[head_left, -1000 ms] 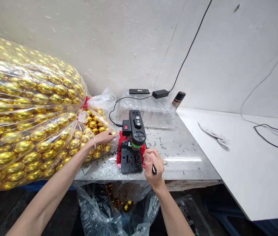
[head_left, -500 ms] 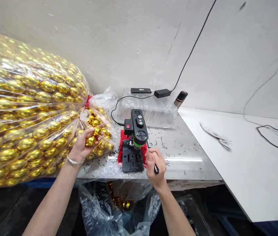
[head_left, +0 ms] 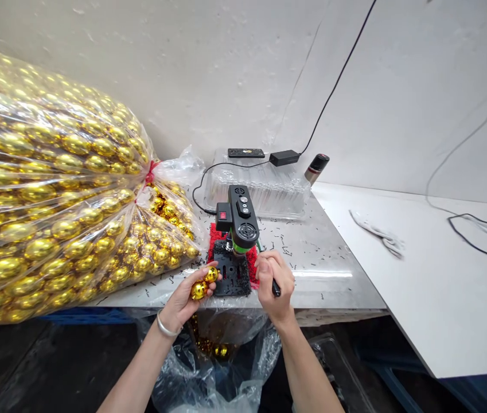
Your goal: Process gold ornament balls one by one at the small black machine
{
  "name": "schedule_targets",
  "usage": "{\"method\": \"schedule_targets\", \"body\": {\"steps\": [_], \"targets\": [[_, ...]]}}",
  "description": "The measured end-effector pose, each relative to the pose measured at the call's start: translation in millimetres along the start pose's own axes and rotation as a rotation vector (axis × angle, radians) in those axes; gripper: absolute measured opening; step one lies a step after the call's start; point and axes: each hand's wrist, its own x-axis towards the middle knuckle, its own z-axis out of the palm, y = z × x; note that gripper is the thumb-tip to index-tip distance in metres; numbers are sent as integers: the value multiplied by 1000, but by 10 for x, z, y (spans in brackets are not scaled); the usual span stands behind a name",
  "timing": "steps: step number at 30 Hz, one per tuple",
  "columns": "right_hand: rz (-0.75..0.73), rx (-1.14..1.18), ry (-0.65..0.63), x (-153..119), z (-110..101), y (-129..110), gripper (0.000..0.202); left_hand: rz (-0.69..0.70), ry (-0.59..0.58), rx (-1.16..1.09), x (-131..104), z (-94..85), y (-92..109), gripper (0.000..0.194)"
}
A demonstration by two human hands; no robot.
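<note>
My left hand (head_left: 189, 298) is closed around a few shiny gold balls (head_left: 199, 290), just left of a small bench drill press (head_left: 244, 218). The press has a black body, a green ring near its lower end and a red switch on its side. My right hand (head_left: 275, 284) grips the black-ended lever handle (head_left: 276, 288) on the right of the press. Below the head lies a black slotted base plate (head_left: 231, 281), strewn with black shavings, over a red mat (head_left: 252, 267). The spot directly under the head is partly hidden.
A huge clear bag of gold balls (head_left: 54, 201), tied with red string, fills the left. Behind the press stand a clear plastic box (head_left: 264, 192), a power adapter (head_left: 285, 158) and a flask (head_left: 317, 167). Gloves (head_left: 376, 234) lie right. An open plastic bag (head_left: 209, 384) hangs below the table edge.
My left hand has moved right and toward me, from the mouth of the big bag to beside the base plate, carrying gold balls. My right hand stays on the lever handle.
</note>
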Motion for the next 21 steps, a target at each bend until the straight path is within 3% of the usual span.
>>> {"method": "schedule_targets", "body": {"steps": [4, 8, 11, 17, 21], "targets": [[16, -7, 6, -8, 0, 6, 25, 32, 36, 43, 86, 26, -49, 22], [29, -31, 0, -29, -1, 13, 23, 71, 32, 158, 139, 30, -71, 33], [40, -28, -10, -34, -9, 11, 23, 191, 79, 408, 249, 50, -114, 44], [44, -13, -33, -57, -19, 15, 25, 482, 155, 1098, 466, 107, -169, 41], [53, -6, -42, -88, -12, 31, 24, 535, 129, 1451, 425, 195, -125, 41]]}}
